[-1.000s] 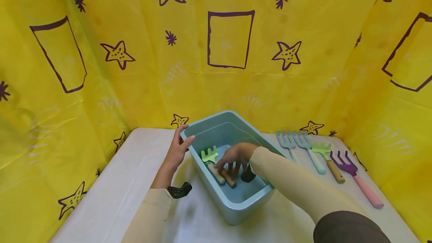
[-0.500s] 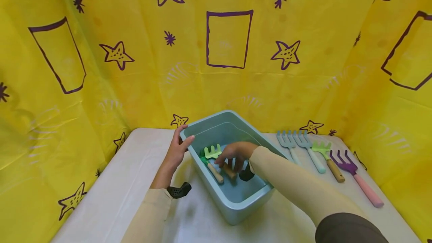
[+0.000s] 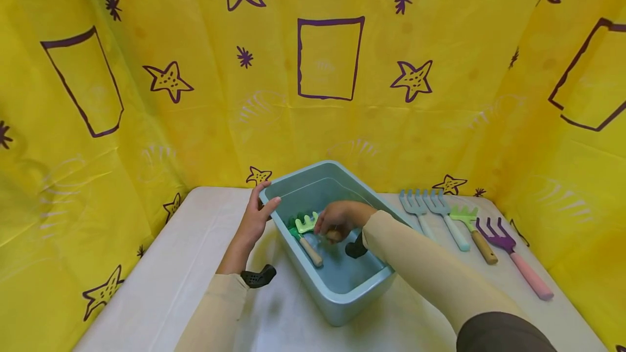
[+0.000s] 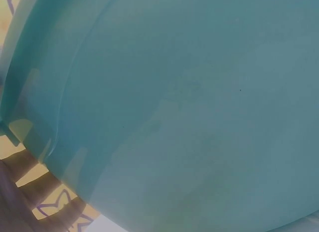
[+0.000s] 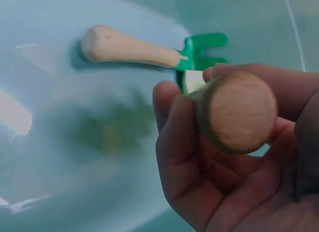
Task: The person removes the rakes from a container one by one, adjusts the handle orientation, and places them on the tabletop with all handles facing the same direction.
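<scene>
A light blue-green plastic bin [image 3: 354,293] stands at an angle on the table. My left hand [image 3: 251,224] holds its rim at the left corner, thumb inside; in the left wrist view its fingers [image 4: 42,187] lie along the outside wall. Inside the bin my right hand [image 3: 341,217] grips the wooden handle of a light green hand rake [image 3: 307,223], whose tines point away. The handle's round end [image 5: 242,112] faces the right wrist camera. Beside it, a dark green hand rake [image 5: 134,50] with a pale wooden handle lies on the bin floor.
Right of the bin lie two pale blue hand forks [image 3: 414,205], [image 3: 450,219], a light green hand rake with a brown handle [image 3: 481,240], and a purple hand fork with a pink handle [image 3: 523,268]. A yellow patterned curtain [image 3: 332,134] surrounds the white table [image 3: 171,287].
My right hand has closed round the light green rake's handle and raised that end off the bin floor. The rake has shifted clear of the dark green one. My left hand stays on the rim.
</scene>
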A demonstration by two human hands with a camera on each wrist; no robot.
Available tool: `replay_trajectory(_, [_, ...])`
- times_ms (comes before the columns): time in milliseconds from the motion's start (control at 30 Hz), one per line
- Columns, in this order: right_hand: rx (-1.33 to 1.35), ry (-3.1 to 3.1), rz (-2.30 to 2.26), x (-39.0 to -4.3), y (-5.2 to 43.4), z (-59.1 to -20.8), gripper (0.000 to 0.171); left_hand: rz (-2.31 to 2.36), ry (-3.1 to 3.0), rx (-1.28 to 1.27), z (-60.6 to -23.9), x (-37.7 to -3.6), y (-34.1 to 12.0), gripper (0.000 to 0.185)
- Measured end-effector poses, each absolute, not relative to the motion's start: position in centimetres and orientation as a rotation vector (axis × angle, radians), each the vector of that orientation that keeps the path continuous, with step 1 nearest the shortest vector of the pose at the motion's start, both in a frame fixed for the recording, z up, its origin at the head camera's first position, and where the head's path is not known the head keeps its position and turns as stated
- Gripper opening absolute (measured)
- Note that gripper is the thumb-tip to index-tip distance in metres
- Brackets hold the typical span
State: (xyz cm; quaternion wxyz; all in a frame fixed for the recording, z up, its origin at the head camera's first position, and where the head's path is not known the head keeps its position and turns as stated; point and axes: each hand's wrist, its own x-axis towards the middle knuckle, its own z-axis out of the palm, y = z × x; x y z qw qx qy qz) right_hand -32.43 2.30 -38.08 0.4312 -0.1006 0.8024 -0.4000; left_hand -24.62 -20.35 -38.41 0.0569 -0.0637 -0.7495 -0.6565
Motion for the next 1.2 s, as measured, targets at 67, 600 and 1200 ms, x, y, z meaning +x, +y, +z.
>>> replay_trajectory(67, [-0.248,1.990,-1.024,-32.5,2.4,-38.0,0.020,-1.993,-2.272,-0.193,-38.4,-24.6,-20.3,0.058])
replay_trajectory(600, [-0.372,2.112,-0.976,-32.2,4.1,-35.6,0.018,-1.980,-2.311,-0.201,-37.9,-24.7,-20.0,0.060])
replay_trajectory(1200, [-0.513,2.221,-1.146,-31.5,8.3,-31.9,0.017,-1.984,-2.315,-0.162,-38.2,-24.4,-20.4,0.060])
